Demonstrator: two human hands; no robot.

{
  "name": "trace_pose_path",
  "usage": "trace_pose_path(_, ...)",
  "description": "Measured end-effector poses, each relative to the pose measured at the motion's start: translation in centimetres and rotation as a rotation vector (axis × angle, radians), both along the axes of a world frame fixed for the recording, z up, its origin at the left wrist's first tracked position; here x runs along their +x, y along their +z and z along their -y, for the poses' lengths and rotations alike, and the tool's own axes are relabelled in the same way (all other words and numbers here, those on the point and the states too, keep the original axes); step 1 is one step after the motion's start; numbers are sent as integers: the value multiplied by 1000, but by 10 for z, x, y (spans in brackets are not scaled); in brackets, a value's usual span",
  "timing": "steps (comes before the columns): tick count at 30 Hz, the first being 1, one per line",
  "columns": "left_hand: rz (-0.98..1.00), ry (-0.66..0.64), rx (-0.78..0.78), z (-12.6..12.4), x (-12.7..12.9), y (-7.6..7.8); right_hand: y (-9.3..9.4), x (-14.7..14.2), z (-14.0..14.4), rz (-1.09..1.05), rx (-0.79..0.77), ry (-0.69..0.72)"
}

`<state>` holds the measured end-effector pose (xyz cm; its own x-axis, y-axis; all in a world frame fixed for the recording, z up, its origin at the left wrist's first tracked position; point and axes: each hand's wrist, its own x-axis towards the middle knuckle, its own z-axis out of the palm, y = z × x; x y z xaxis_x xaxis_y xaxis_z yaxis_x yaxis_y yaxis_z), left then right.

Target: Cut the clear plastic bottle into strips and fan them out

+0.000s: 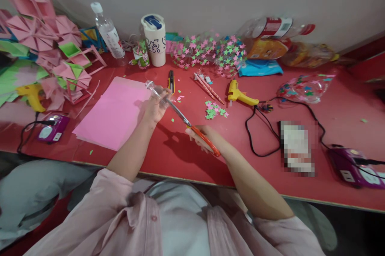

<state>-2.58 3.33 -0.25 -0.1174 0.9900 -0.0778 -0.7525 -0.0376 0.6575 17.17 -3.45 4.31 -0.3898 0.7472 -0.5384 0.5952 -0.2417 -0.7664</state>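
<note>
My left hand [156,105] is closed around a clear plastic bottle top [150,85], its neck pointing up and to the left. In my right hand [201,139] is a pair of scissors with orange handles [207,140]. The metal blades reach up to the plastic by my left fingers; whether they grip it I cannot make out. Pink paper sheets [112,113] lie in a stack beneath and left of my left hand. Just behind that hand rests a yellow and black box cutter [171,82].
Green and pink paper stars [214,110] and a yellow glue gun [240,94] lie right of centre, its cord trailing to a purple power box [356,166]. A tumbler [155,43], a water bottle [110,33] and star-covered bottles [207,53] line the wall. Pink paper shapes [33,31] fill the left.
</note>
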Motion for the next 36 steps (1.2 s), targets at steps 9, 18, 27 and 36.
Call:
trace_pose_path(9,-78,-70,37,7,6,6,-3,-2,1,-12,1,-24)
trace_pose_path(18,-112,-68,46,6,5,8,-8,-2,1,19,-22,-71)
trace_pose_path(27,-104,-129,129,7,6,4,-1,3,4,-83,87,13)
trace_pose_path(36,-159,-162,79,10,11,2,-4,-2,0,-17,12,-49)
